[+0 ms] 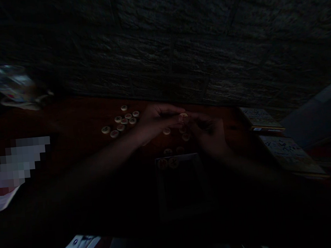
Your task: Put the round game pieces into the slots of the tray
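Note:
My left hand [157,121] reaches over the dark wooden table, its thumb and fingers pinching a round xiangqi piece [183,115]. From the other side, my right hand [211,133] meets it with bent fingers at the same piece. Below the hands lie a few more pieces, including a pale one [166,131] and another [185,137]. Left of my left hand, several pieces with marked tops sit in a loose group [124,121]. An open box [207,182] is nearer to me, with two pieces [168,163] at its far left corner. Its inside is very dark.
Two flat boxed items or books [260,118] lie at the right. A clear plastic cup [18,84] with a straw stands at the far left. A blurred-out pale sheet or object [15,168] is at the left edge. Behind the table rises a rough stone-block wall [152,44].

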`<state>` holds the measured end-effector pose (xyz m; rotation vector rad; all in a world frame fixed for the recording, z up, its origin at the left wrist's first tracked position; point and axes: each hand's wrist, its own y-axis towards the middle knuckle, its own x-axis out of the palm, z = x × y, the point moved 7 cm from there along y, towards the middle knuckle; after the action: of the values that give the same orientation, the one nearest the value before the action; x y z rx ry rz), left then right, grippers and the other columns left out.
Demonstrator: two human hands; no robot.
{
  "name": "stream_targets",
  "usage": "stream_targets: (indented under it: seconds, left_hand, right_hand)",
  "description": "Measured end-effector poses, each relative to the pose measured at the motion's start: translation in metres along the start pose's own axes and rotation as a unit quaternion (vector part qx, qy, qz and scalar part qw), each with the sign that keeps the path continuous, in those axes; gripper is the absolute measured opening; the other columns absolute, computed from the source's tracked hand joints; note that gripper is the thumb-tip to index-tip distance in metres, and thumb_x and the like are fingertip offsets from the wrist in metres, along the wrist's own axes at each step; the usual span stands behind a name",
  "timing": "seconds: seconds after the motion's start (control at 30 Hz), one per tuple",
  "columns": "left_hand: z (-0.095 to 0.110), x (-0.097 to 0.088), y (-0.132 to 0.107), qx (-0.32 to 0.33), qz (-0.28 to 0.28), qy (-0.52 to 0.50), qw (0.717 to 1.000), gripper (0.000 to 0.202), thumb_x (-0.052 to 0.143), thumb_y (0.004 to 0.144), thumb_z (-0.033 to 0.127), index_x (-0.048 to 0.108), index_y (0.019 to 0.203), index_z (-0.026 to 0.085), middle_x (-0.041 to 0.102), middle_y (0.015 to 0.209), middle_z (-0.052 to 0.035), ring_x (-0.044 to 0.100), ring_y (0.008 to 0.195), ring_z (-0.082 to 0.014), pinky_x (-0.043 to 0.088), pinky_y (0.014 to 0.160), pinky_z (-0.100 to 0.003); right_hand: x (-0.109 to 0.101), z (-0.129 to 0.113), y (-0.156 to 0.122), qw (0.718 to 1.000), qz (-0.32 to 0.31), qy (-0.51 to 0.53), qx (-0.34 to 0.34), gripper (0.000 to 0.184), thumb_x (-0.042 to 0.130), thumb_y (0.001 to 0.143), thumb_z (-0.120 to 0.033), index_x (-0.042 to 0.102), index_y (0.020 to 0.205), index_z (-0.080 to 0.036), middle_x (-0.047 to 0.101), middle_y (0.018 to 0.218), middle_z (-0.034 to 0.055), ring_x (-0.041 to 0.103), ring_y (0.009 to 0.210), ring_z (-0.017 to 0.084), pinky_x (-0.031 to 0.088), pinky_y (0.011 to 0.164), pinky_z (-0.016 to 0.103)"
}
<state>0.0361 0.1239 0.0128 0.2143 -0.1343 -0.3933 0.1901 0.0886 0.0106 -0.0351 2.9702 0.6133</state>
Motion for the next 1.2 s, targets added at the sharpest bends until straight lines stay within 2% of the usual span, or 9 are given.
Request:
stream_targets:
  seconds: [0.23,0.43,0.57,0.73,0.87,0.93,1.2]
  left_hand:
    - [0.0031,-0.0020,0.0004,0.021,0.008,0.022,1.000,0.028,0.092,0.076,0.030,0.082,0.099,0.018,0.084,0.098,-0.0069,0.079,0.086,-0.0181,0.064,0.081,-0.029]
    - [-0.0012,-0.0006,0.0000,0.009,0.000,-0.049,0.999,0.037,0.094,0.074,0.036,0.083,0.104,0.017,0.083,0.107,-0.0097,0.080,0.100,-0.0240,0.065,0.092,-0.039]
    - [-0.0029,-0.0004,0.0002,0.006,-0.005,-0.068,0.998,0.037,0.094,0.075,0.036,0.083,0.105,0.017,0.083,0.110,-0.0105,0.079,0.104,-0.0247,0.064,0.096,-0.040]
    - [-0.0035,-0.0024,0.0005,-0.002,0.003,-0.081,0.997,0.032,0.092,0.077,0.032,0.083,0.104,0.017,0.083,0.108,-0.0094,0.080,0.102,-0.0234,0.064,0.097,-0.041]
    - [-0.0047,-0.0021,0.0010,-0.004,-0.008,-0.091,0.996,0.029,0.090,0.080,0.026,0.083,0.106,0.018,0.083,0.109,-0.0089,0.080,0.102,-0.0224,0.064,0.097,-0.039]
    - [-0.0052,-0.0023,0.0010,-0.006,-0.005,-0.088,0.996,0.030,0.091,0.079,0.025,0.083,0.107,0.018,0.083,0.111,-0.0087,0.079,0.104,-0.0228,0.063,0.099,-0.040]
    - [-0.0014,0.0016,0.0004,-0.008,-0.014,-0.104,0.994,0.029,0.091,0.079,0.026,0.083,0.106,0.018,0.083,0.112,-0.0097,0.079,0.106,-0.0238,0.061,0.104,-0.043]
  right_hand:
    - [0.0011,0.0007,-0.0040,1.000,-0.007,-0.002,0.006,0.030,0.082,0.086,-0.039,0.082,0.113,-0.024,0.081,0.086,0.0024,0.069,0.062,0.013,0.057,0.055,0.026]
    - [-0.0032,-0.0037,-0.0025,0.999,0.025,-0.034,-0.030,0.027,0.076,0.091,-0.044,0.084,0.109,-0.026,0.080,0.083,0.0025,0.072,0.066,0.017,0.059,0.057,0.029]
    - [-0.0042,-0.0049,-0.0009,0.998,0.038,-0.035,-0.035,0.022,0.077,0.091,-0.043,0.085,0.105,-0.028,0.080,0.079,0.0015,0.075,0.072,0.018,0.060,0.060,0.030]
    - [-0.0050,-0.0070,0.0000,0.997,0.044,-0.039,-0.051,0.018,0.077,0.092,-0.039,0.085,0.104,-0.028,0.081,0.088,0.0030,0.078,0.088,0.020,0.063,0.077,0.034]
    - [-0.0036,-0.0044,0.0000,0.999,0.036,-0.029,-0.024,0.023,0.075,0.093,-0.042,0.084,0.107,-0.026,0.075,0.070,0.0006,0.073,0.066,0.017,0.060,0.061,0.030]
    - [-0.0028,-0.0030,-0.0003,0.999,0.031,-0.024,-0.012,0.026,0.075,0.093,-0.043,0.083,0.109,-0.025,0.074,0.069,0.0002,0.069,0.057,0.015,0.057,0.053,0.028]
    - [-0.0057,-0.0009,-0.0008,0.998,0.038,-0.038,-0.036,0.024,0.078,0.091,-0.042,0.081,0.110,-0.027,0.081,0.087,0.0022,0.073,0.065,0.016,0.060,0.057,0.029]
